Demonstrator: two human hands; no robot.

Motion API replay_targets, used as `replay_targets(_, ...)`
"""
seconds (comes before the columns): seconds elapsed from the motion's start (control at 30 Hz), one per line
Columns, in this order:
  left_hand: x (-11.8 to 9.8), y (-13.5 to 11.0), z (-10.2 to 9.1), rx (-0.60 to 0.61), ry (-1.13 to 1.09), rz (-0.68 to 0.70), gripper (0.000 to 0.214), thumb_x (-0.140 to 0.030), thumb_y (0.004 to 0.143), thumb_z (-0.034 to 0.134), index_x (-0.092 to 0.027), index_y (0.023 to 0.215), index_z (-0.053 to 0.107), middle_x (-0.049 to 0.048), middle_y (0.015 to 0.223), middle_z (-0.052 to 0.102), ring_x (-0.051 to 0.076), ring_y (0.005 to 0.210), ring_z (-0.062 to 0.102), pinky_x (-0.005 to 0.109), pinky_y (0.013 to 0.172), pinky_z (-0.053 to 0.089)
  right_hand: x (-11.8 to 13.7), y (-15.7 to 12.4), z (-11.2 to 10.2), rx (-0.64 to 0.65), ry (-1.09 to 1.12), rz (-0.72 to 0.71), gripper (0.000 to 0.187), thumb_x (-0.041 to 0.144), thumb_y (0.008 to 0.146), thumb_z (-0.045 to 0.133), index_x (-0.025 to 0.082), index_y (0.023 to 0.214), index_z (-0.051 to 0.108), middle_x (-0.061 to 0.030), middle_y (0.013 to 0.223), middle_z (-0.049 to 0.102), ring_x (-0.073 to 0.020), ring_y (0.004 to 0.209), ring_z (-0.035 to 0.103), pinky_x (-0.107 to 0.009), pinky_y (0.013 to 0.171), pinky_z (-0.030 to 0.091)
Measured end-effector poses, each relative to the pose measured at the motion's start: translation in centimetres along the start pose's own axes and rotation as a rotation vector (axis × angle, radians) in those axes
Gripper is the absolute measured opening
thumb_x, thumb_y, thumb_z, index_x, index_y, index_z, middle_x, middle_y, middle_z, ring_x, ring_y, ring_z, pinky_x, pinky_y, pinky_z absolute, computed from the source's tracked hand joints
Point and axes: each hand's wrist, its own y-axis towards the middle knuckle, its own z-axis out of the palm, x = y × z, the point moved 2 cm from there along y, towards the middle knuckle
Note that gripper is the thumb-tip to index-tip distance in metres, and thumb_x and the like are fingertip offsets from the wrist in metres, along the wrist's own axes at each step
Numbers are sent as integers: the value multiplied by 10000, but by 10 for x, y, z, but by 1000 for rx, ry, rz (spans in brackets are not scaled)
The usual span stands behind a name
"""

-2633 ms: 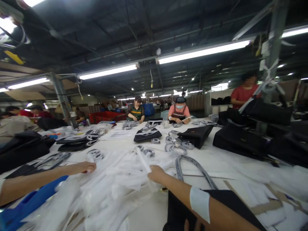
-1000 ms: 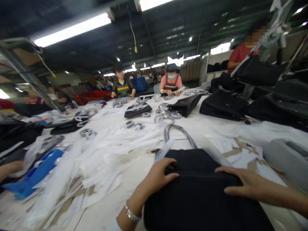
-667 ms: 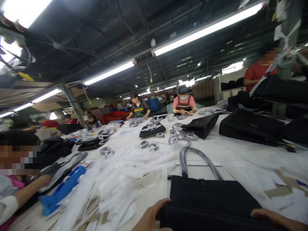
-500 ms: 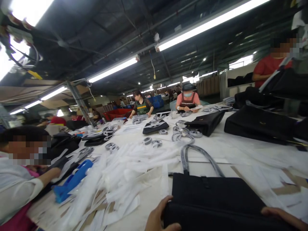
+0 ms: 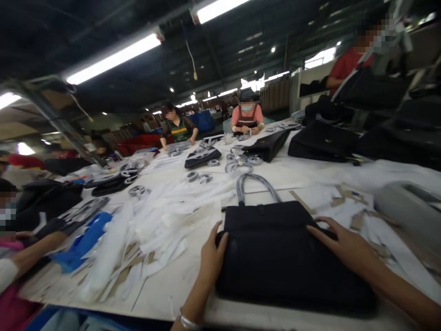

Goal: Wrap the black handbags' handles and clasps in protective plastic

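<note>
A black handbag (image 5: pixel 275 250) lies flat on the white table (image 5: pixel 292 177) right in front of me, its wrapped grey handles (image 5: pixel 253 186) pointing away. My left hand (image 5: pixel 212 257) presses against the bag's left edge, fingers together and curled onto it. My right hand (image 5: pixel 344 246) rests flat on the bag's right side with fingers stretched out.
A heap of white wrapping strips (image 5: pixel 165 216) lies left of the bag. A blue tool (image 5: pixel 82 241) sits by a co-worker's arm (image 5: pixel 34 253) at far left. More black bags (image 5: pixel 322 140), handle rings (image 5: pixel 241 161) and seated workers (image 5: pixel 246 117) are farther along the table.
The view has tipped down again. Both hands, earlier at the near corners of the bag, now show fully on its two sides. The bag lies in the same place.
</note>
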Motion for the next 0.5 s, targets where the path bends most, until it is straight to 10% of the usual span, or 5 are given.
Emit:
replay_targets(0.23,12,7,0,21,191,-48,480,-437,954,484,-257,1399,474,113,1277,660,329,1177,621,467,964,483,12,-5,-8,227,-85,2,455,661,900,414,289,1003,655,-22,895,734,-285,870,683,-398,813,475)
replay_targets(0.5,-6,0,-1,-63,453,38,363,-361,970,501,-223,1300,564,122,1293,643,309,1093,668,449,899,545,5,-12,-15,184,-176,63,492,690,862,446,248,985,623,-51,980,731,-283,907,685,-371,767,487)
